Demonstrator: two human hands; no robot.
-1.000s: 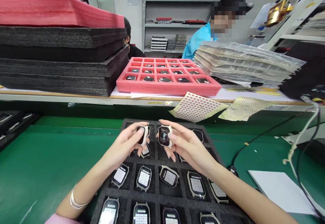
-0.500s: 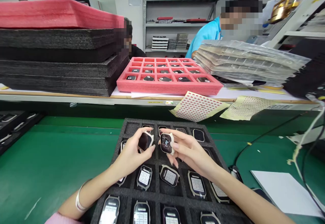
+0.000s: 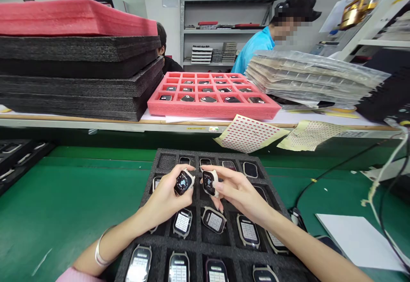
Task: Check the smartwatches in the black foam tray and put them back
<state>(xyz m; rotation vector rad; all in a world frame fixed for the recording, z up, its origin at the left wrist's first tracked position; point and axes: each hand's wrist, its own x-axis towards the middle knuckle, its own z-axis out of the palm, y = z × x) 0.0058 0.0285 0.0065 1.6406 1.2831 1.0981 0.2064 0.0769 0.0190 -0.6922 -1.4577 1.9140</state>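
My left hand (image 3: 165, 199) pinches a smartwatch body (image 3: 183, 182) with a pale case and a lit dark screen. My right hand (image 3: 235, 190) grips a second watch body (image 3: 209, 183) of the same kind, screen lit too. Both are held side by side, a little above a black foam tray (image 3: 162, 161) on the green mat. The tray's compartments hold several more watch bodies (image 3: 213, 220), the near rows showing white screens, the far row dark ones.
A red foam tray (image 3: 213, 109) with watch parts sits on the raised shelf, beside stacked black and red foam sheets (image 3: 77, 68) and clear blister trays (image 3: 314, 79). Sticker sheets (image 3: 248, 135) hang over the shelf edge. Cables (image 3: 381, 188) and white paper (image 3: 355, 241) lie right. Two people work behind.
Both hands have come slightly lower and nearer over the tray. The left hand's watch has turned so its screen faces me, and that screen now shows a lit display.
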